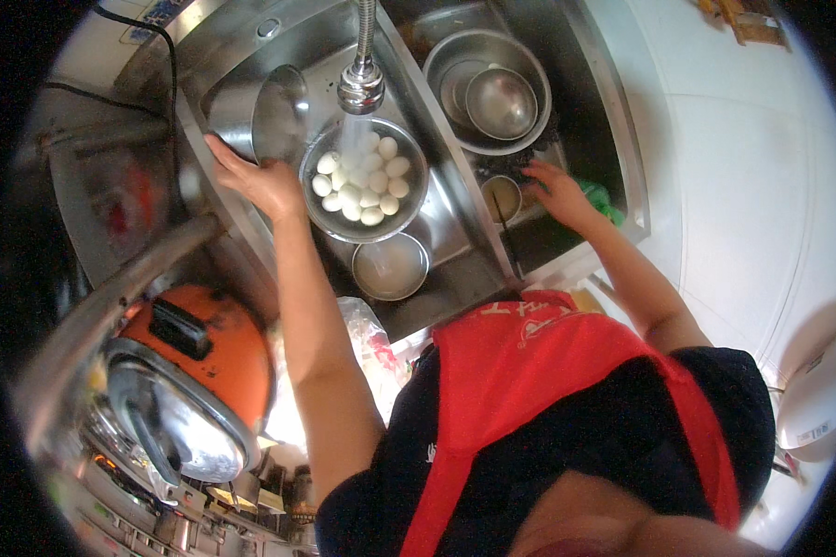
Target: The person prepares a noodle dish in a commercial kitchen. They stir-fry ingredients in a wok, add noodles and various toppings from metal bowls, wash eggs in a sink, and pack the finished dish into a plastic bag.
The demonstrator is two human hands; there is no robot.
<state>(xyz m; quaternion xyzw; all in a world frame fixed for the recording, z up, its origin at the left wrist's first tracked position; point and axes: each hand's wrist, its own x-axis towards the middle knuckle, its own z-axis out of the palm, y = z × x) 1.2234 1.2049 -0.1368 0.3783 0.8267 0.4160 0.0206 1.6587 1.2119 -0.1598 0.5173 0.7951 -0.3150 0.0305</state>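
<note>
My left hand [259, 182] grips the lower edge of a steel pot [233, 115], which is tipped on its side in the left sink basin. Beside it, a steel bowl [418, 198] holds several pale, egg-shaped items [378, 182]. Water runs onto them from a flexible chrome faucet [361, 87]. A smaller round container [391, 268] with cloudy liquid sits nearer to me. Over the right basin, my right hand [561, 195] has its fingers slightly apart, with nothing visible in them. It is close to a small round container [501, 198] with a thin dark stick across it.
A large steel bowl [435, 83] with a smaller metal bowl [501, 104] inside stands in the right basin. Green plastic [602, 202] lies by its side wall. A metal divider [453, 146] separates the basins. An orange appliance with a metal lid [209, 362] stands at left.
</note>
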